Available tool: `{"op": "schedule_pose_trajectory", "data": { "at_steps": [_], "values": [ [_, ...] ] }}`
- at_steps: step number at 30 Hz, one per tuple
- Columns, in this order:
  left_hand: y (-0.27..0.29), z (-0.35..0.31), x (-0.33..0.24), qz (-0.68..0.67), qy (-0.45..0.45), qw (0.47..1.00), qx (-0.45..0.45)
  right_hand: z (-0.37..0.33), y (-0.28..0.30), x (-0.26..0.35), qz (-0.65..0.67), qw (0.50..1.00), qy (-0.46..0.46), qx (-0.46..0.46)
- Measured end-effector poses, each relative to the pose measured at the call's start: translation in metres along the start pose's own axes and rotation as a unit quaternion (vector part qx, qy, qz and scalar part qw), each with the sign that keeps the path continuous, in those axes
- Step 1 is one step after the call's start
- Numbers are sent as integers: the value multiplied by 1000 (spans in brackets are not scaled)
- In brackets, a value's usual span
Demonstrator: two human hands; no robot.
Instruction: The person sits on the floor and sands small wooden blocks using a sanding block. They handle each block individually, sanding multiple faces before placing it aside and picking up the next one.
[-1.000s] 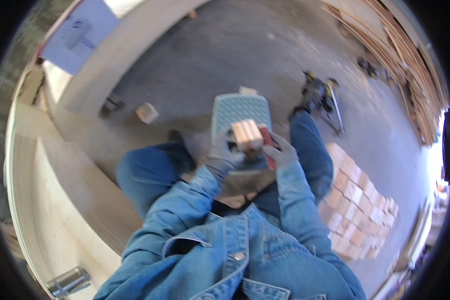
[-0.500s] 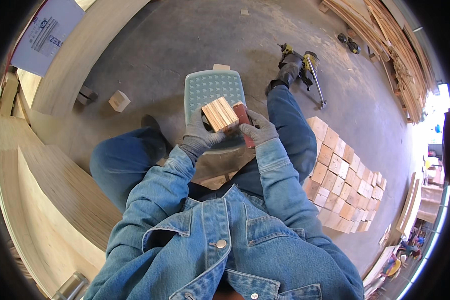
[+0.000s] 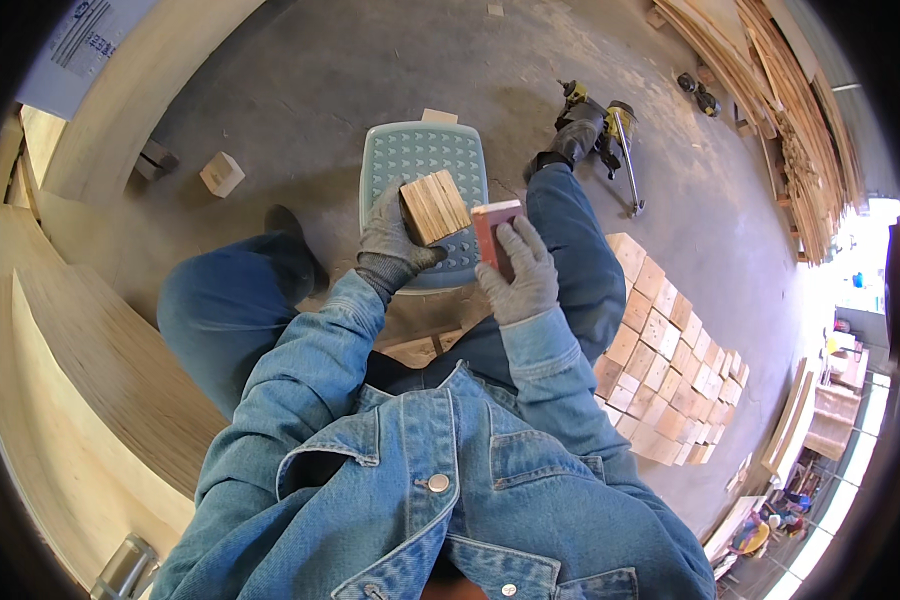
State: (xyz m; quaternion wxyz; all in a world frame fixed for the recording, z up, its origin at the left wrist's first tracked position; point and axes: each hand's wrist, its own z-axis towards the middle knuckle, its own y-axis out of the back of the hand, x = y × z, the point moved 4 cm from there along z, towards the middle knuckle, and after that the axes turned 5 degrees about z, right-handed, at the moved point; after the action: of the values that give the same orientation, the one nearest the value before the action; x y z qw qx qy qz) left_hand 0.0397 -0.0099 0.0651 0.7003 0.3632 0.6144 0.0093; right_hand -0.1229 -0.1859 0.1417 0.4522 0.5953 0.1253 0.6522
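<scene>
Head view: little room separates edges of wooden block (image 3: 434,208) and reddish bar (image 3: 487,236).

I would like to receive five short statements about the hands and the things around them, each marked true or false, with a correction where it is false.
1. The left hand holds a layered wood block. True.
2. The right hand holds a hammer. False: it holds a flat reddish block.
3. A pale blue-green stool with a textured top stands between the person's legs. True.
4. The large group of wooden blocks is at the person's left side. False: it is at the right side.
5. A yellow-and-black tool is on the floor near the person's right shoe. True.
</scene>
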Motion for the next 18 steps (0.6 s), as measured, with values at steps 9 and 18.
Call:
{"op": "schedule_pose_trajectory", "data": {
  "at_steps": [9, 18],
  "values": [
    [0, 0, 1, 66, 6, 998, -12, -3, -18, 24, -166, 983, 49, 60],
    [-2, -1, 7, 77, -30, 996, -34, 64, -2, 9, -187, 982, -4, -2]
  ]
}}
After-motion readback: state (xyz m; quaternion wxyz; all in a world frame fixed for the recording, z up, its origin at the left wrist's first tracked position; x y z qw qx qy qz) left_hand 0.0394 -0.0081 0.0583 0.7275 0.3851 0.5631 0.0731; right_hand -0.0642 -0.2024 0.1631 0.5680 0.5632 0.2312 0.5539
